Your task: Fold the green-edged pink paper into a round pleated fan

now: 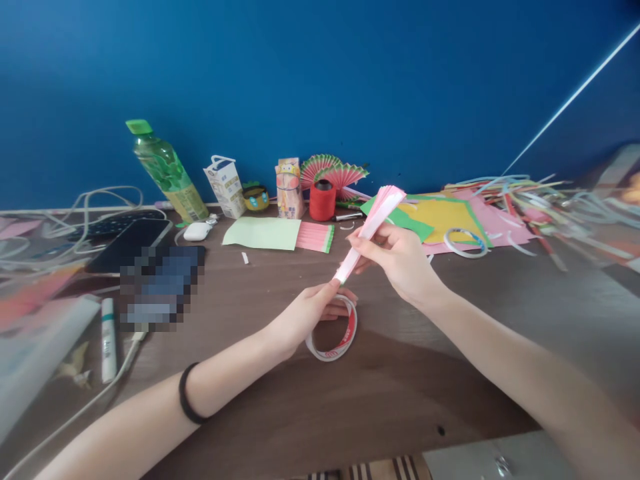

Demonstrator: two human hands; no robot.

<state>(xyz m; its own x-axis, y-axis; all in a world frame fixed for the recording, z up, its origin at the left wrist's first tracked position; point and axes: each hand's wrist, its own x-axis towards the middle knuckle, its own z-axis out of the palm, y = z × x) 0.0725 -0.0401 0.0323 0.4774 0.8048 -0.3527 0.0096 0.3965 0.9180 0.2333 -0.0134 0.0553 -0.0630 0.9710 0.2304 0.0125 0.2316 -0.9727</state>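
My right hand grips the middle of a folded pink paper fan, which tilts up to the right. My left hand pinches the lower end of the same fan; its other fingers hold a roll of tape with a red-and-white rim, just above the brown table. A black band sits on my left wrist.
Along the blue wall stand a green bottle, a milk carton, a small box, a red thread spool and finished paper fans. Coloured paper sheets, paper strips, cables, a phone and a glue stick lie around.
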